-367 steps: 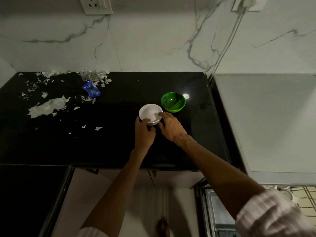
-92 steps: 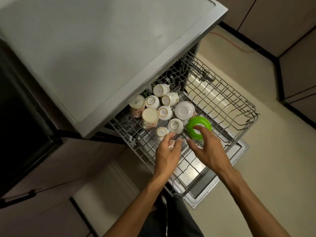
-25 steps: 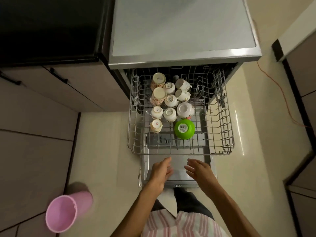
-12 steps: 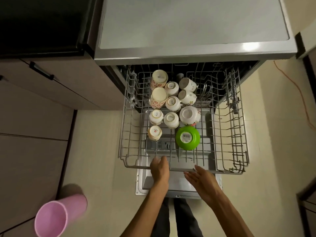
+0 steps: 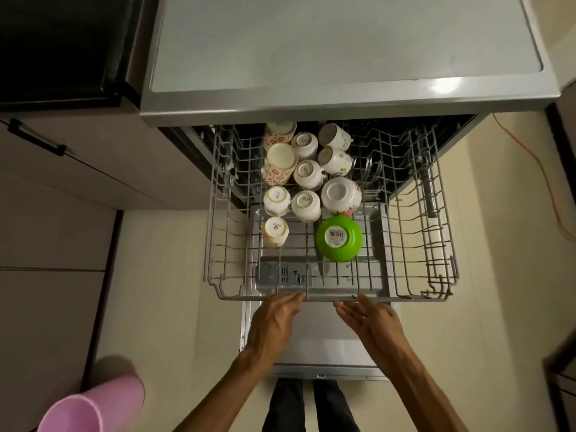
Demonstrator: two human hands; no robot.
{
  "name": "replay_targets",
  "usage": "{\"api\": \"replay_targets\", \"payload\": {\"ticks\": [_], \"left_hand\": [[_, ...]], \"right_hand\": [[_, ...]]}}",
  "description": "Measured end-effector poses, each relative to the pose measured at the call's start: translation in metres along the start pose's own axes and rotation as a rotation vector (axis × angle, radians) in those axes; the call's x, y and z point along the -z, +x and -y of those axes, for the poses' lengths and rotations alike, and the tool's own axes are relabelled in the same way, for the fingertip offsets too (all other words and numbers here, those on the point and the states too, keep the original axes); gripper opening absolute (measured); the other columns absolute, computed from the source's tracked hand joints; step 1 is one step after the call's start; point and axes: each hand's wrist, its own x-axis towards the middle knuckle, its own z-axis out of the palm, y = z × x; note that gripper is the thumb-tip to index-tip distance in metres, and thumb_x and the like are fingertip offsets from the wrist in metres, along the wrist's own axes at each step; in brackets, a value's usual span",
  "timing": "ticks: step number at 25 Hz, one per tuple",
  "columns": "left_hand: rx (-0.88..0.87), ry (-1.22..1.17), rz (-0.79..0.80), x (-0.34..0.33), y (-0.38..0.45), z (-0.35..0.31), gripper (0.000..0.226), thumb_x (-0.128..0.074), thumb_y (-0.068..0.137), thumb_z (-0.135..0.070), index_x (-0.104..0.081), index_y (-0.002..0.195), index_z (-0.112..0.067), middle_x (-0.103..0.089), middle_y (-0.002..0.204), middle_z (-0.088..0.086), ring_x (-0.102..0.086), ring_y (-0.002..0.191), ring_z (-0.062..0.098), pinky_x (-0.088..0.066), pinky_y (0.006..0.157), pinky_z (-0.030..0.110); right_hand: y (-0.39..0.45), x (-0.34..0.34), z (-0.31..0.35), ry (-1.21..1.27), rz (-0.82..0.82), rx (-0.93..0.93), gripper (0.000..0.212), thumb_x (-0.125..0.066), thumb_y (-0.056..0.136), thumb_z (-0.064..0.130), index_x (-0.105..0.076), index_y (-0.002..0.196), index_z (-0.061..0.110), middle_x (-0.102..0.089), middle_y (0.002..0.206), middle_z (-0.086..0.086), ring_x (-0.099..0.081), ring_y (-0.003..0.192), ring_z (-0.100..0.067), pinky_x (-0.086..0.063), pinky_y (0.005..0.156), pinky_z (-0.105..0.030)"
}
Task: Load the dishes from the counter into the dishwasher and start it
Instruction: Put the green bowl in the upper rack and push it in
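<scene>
**Hands at the front rail of the loaded rack**

The wire rack (image 5: 414, 244) stands drawn out of the dishwasher (image 5: 343, 57), above the lowered door (image 5: 314, 338). Its front rail is met by both hands. The left hand (image 5: 274, 322) has its fingers bent over the rail, touching it; whether they close around the wire cannot be told. The right hand (image 5: 371, 322) is flat, fingers straight, tips just at the rail, its grip wide and holding nothing.

In the rack's left half, all dishes lie upside down. The green bowl (image 5: 339, 238) sits nearest the front rail, a white barcode sticker on its base; the print is too small to read. Just behind it is the white bowl (image 5: 341, 194). Left of and behind these stand the cups (image 5: 307, 173), several with a small base stamp, not legible. The rack's right half holds only bare wire.

On the floor, left of the door, lies a pink bin (image 5: 90, 406).
</scene>
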Motion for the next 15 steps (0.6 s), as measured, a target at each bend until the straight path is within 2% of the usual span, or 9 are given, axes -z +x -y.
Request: {"api": "replay_targets", "payload": {"ticks": [3,5,7,10,12,15], "left_hand": [[0.044,-0.023,-0.015,0.008,0.026,0.010,0.035,-0.063,0.088,0.001,-0.069,0.119,-0.017,-0.073,0.110,0.001,-0.070,0.097,0.017,-0.056,0.091,0.032],[0.085,-0.050,-0.043,0.012,0.045,0.013,0.034,-0.062,0.089,-0.001,-0.070,0.117,-0.019,-0.074,0.107,0.000,-0.070,0.094,0.014,-0.056,0.079,0.020],[0.093,-0.093,-0.092,0.013,0.059,0.015,0.036,-0.067,0.085,0.004,-0.072,0.113,-0.017,-0.074,0.102,0.001,-0.070,0.091,0.013,-0.052,0.074,0.015],[0.050,-0.102,-0.137,0.013,0.076,0.023,0.045,-0.068,0.075,0.015,-0.073,0.110,-0.013,-0.075,0.098,0.003,-0.070,0.088,0.016,-0.059,0.074,0.026],[0.056,-0.075,-0.171,0.015,0.096,0.026,0.046,-0.066,0.075,0.016,-0.074,0.109,-0.013,-0.075,0.097,0.004,-0.070,0.086,0.017,-0.061,0.072,0.031],[0.009,-0.080,-0.226,0.023,0.130,0.024,0.040,-0.065,0.079,0.015,-0.074,0.107,-0.012,-0.076,0.096,0.004,-0.072,0.083,0.018,-0.061,0.066,0.031]], "right_hand": [[0.016,-0.010,0.014,0.004,0.029,0.029,0.036,-0.054,0.097,0.016,-0.053,0.118,-0.014,-0.065,0.111,-0.033,-0.068,0.102,-0.039,-0.056,0.089,-0.044],[0.028,-0.016,0.023,-0.021,0.035,0.057,0.040,-0.056,0.097,0.017,-0.051,0.121,-0.014,-0.065,0.110,-0.033,-0.068,0.101,-0.038,-0.057,0.086,-0.042],[0.039,-0.022,0.031,-0.074,0.057,0.108,0.045,-0.058,0.094,0.021,-0.050,0.122,-0.013,-0.065,0.111,-0.032,-0.069,0.101,-0.037,-0.056,0.089,-0.043],[0.047,-0.034,0.040,-0.260,0.095,0.214,0.052,-0.063,0.083,0.030,-0.056,0.116,-0.009,-0.067,0.112,-0.025,-0.070,0.102,-0.029,-0.054,0.095,-0.043],[0.052,-0.043,0.048,-0.325,0.105,0.273,0.041,-0.063,0.084,0.027,-0.060,0.111,-0.004,-0.067,0.113,-0.020,-0.069,0.103,-0.025,-0.054,0.095,-0.040],[0.078,-0.054,0.069,-0.357,0.109,0.339,0.019,-0.059,0.093,0.014,-0.061,0.106,0.000,-0.066,0.114,-0.019,-0.068,0.104,-0.024,-0.057,0.090,-0.035]]}}
